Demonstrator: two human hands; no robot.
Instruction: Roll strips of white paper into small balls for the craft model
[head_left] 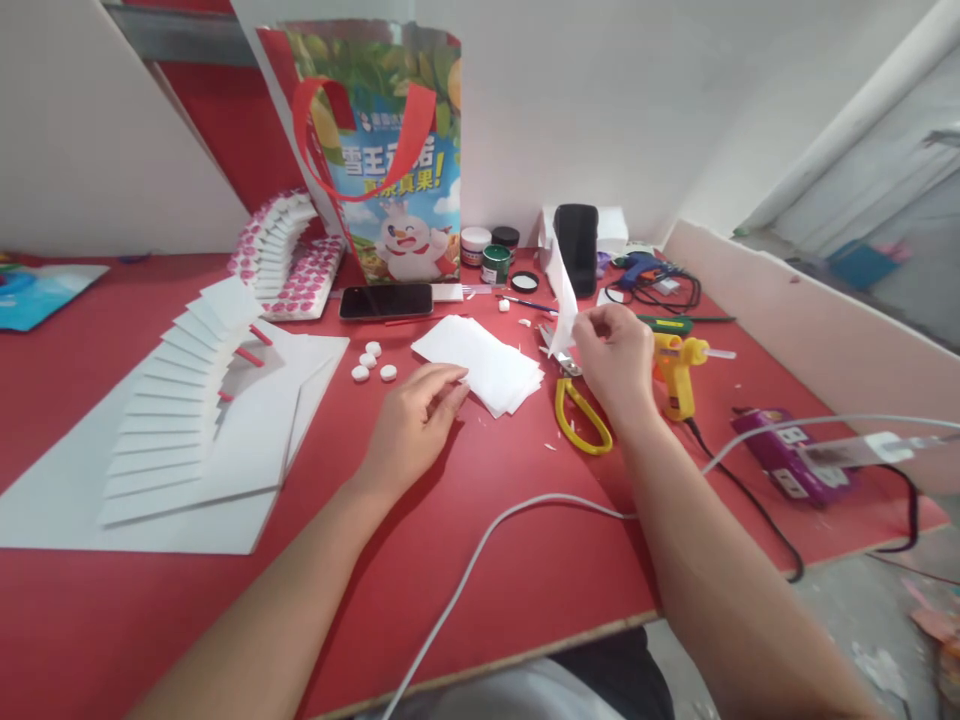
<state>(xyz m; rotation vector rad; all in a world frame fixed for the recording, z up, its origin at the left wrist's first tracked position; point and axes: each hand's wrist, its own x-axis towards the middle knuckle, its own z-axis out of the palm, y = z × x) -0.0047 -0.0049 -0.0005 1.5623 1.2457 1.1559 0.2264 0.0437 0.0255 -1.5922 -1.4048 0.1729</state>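
My left hand point(412, 415) rests on the red table point(525, 560), fingers together and slightly bent, their tips touching the near edge of a stack of white paper sheets point(484, 362). My right hand point(615, 360) pinches a narrow white paper strip point(561, 290) that stands upright from its fingers. Yellow-handled scissors point(579, 408) lie on the table just below and left of the right hand. A yellow glue gun point(675, 375) stands right beside that hand.
A white foam stair model point(187, 400) sits at left. A phone point(385, 300), a printed bag point(390, 150), paint jars point(495, 262), small white discs point(373, 362), a purple power strip point(795, 455) and a white cable point(480, 560) lie around.
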